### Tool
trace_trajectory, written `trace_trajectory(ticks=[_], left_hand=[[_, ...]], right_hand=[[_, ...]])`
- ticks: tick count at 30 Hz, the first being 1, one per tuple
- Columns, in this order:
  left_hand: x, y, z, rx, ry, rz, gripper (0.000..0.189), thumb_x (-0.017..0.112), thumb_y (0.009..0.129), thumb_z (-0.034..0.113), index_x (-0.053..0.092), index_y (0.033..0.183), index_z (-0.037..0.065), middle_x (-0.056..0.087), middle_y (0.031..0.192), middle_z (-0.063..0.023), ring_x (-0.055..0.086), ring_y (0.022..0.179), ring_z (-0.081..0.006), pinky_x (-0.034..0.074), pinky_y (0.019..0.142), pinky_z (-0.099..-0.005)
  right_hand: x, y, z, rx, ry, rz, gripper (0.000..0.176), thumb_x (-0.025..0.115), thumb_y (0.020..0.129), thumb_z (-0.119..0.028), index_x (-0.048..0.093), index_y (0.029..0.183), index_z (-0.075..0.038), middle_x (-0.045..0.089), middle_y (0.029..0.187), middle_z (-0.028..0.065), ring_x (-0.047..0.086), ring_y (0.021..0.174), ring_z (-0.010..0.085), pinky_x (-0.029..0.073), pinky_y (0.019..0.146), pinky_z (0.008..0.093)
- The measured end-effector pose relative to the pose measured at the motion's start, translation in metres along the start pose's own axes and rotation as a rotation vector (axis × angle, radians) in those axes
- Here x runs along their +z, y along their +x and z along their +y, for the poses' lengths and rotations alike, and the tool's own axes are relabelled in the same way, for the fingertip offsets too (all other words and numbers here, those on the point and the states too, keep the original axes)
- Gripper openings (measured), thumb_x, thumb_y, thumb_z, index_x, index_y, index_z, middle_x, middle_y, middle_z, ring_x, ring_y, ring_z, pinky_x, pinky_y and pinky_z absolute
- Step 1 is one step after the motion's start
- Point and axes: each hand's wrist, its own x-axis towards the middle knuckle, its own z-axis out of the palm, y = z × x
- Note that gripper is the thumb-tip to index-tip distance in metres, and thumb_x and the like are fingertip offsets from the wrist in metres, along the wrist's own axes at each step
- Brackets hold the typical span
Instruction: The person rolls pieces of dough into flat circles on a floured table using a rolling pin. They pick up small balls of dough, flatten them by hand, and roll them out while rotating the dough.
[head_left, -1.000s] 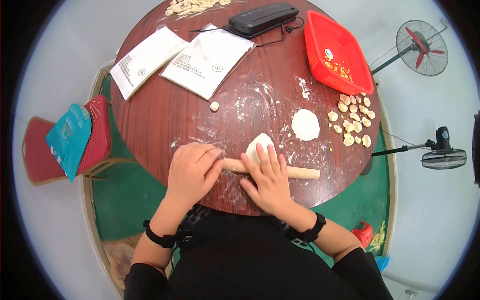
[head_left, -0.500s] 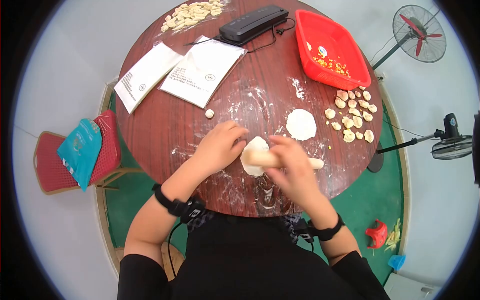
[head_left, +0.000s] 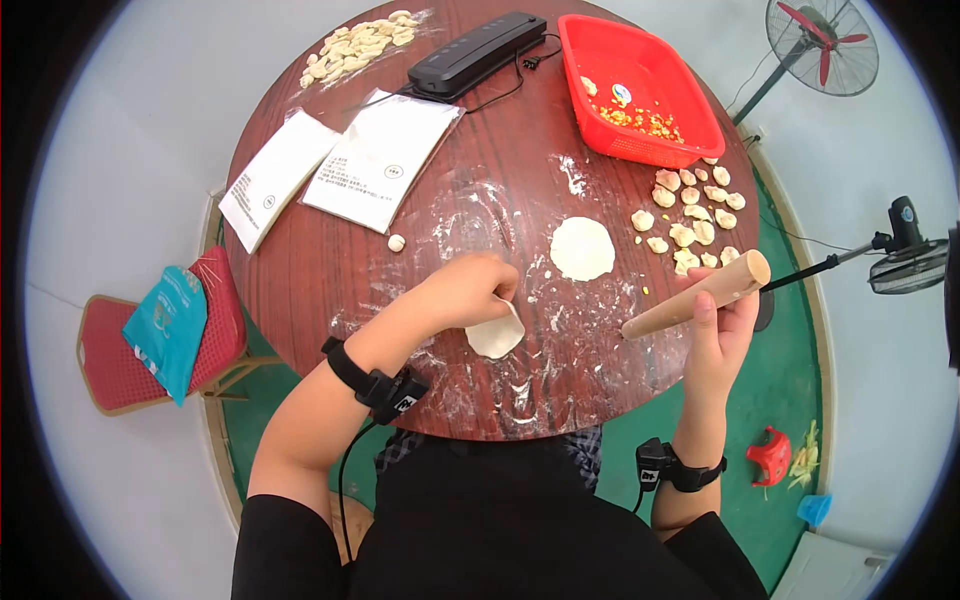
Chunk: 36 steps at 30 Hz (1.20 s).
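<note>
Two hands work at the near side of a round wooden desk [head_left: 330, 265]. The left hand [head_left: 470, 290] is curled shut, its fingertips pinching the far edge of a thin dough wrapper [head_left: 496, 336] that lies on the floured wood just near of the knuckles. The right hand [head_left: 716, 335] is out past the desk's right edge, closed around the lower part of a wooden rolling pin [head_left: 697, 294]. The pin is held clear of the desk and tilted, with its thick end up and to the right. Each wrist wears a black band.

Just beyond the left hand, towards the far right, a second flat dough round [head_left: 583, 248] rests on the flour, apart from the wrapper. To the far left of that hand sits one small dough ball [head_left: 396, 242]. A cluster of folded dumplings [head_left: 690, 212] lies by the right rim, near the pin's raised end.

Farther off, a red plastic basket [head_left: 650, 152] stands at the far right with yellow filling in its bottom. A black sealing machine [head_left: 475, 52] with its cord lies at the far middle. Two white packets [head_left: 378, 160] rest on the left half, and another heap of dumplings [head_left: 355, 45] sits at the far left rim.

On the floor to the left stands a red chair [head_left: 105, 365] carrying a teal bag [head_left: 165, 330]. Two fans [head_left: 822, 35] stand to the right.
</note>
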Motion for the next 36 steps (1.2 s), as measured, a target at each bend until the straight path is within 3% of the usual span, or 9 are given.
trace_trajectory(ticks=[6,8,11,14,19,24,29,32,36], left_hand=[[0.009,-0.008,0.034,-0.281,-0.586,0.206,0.020,0.064,0.085,0.011,0.060,0.104,0.003,0.063,0.075,-0.0065,0.057,0.066,-0.0096,0.047,0.059,-0.0289],[0.015,-0.019,0.033,-0.354,-0.598,0.206,0.033,0.064,0.084,0.010,0.056,0.115,0.004,0.064,0.077,-0.0094,0.061,0.068,-0.0169,0.049,0.062,-0.0333],[0.040,-0.042,0.021,-0.367,0.128,0.467,0.039,0.063,0.082,0.011,0.056,0.120,0.004,0.060,0.091,-0.0154,0.060,0.084,-0.0347,0.049,0.071,-0.0425],[0.047,-0.061,0.037,-0.319,0.315,0.398,0.039,0.063,0.082,0.012,0.056,0.119,0.004,0.058,0.092,-0.0141,0.058,0.089,-0.0330,0.048,0.075,-0.0427],[0.085,-0.069,0.057,0.070,0.354,0.425,0.049,0.065,0.082,0.024,0.054,0.122,-0.002,0.054,0.121,-0.0158,0.052,0.114,-0.0310,0.043,0.096,-0.0408],[0.085,-0.072,0.051,0.015,0.307,0.187,0.061,0.065,0.083,0.035,0.050,0.128,-0.004,0.048,0.135,-0.0177,0.046,0.124,-0.0298,0.039,0.102,-0.0422],[0.088,-0.075,0.044,0.076,0.372,0.313,0.059,0.064,0.084,0.036,0.052,0.128,-0.002,0.049,0.135,-0.0151,0.046,0.125,-0.0294,0.038,0.102,-0.0427],[0.090,-0.074,0.045,0.095,0.379,0.346,0.057,0.063,0.084,0.035,0.052,0.128,-0.001,0.049,0.135,-0.0139,0.045,0.126,-0.0292,0.038,0.103,-0.0428],[0.089,-0.073,0.044,0.072,0.375,0.330,0.056,0.060,0.086,0.039,0.055,0.126,-0.001,0.051,0.132,-0.0149,0.043,0.128,-0.0272,0.034,0.105,-0.0402]], right_hand=[[0.003,0.003,0.008,-0.002,0.041,-0.036,0.032,0.059,0.094,-0.011,0.043,0.119,-0.002,0.059,0.112,0.0124,0.060,0.101,0.0176,0.049,0.089,0.0325],[0.012,0.003,0.011,0.022,0.066,-0.036,0.033,0.062,0.092,-0.010,0.045,0.119,-0.002,0.060,0.112,0.0112,0.060,0.100,0.0169,0.049,0.088,0.0321],[0.024,0.007,0.021,0.029,-0.036,-0.092,0.035,0.066,0.088,-0.008,0.051,0.119,-0.001,0.061,0.108,0.0084,0.060,0.097,0.0156,0.049,0.086,0.0316],[0.047,0.013,0.023,-0.002,-0.206,-0.176,0.040,0.071,0.082,-0.007,0.059,0.120,-0.004,0.062,0.098,0.0068,0.060,0.092,0.0190,0.049,0.083,0.0316],[0.085,0.015,0.039,-0.220,-0.632,-0.834,0.047,0.072,0.076,-0.013,0.062,0.122,-0.012,0.061,0.102,0.0120,0.059,0.089,0.0302,0.049,0.083,0.0366],[0.106,0.000,0.079,-0.358,-0.697,-0.888,0.034,0.067,0.082,-0.023,0.069,0.115,-0.015,0.056,0.124,0.0109,0.051,0.113,0.0310,0.041,0.096,0.0440],[0.139,0.014,0.103,-0.508,-1.053,-0.688,0.047,0.053,0.090,-0.040,0.057,0.132,-0.017,0.035,0.149,0.0179,0.030,0.140,0.0353,0.023,0.109,0.0586],[0.156,0.043,0.122,-0.472,-1.141,-0.439,0.053,0.052,0.091,-0.038,0.048,0.140,-0.016,0.034,0.150,0.0182,0.029,0.139,0.0380,0.022,0.110,0.0609],[0.143,0.012,0.111,-0.377,-1.057,-0.625,0.055,0.048,0.093,-0.037,0.044,0.143,-0.015,0.030,0.152,0.0186,0.026,0.141,0.0391,0.021,0.110,0.0602]])
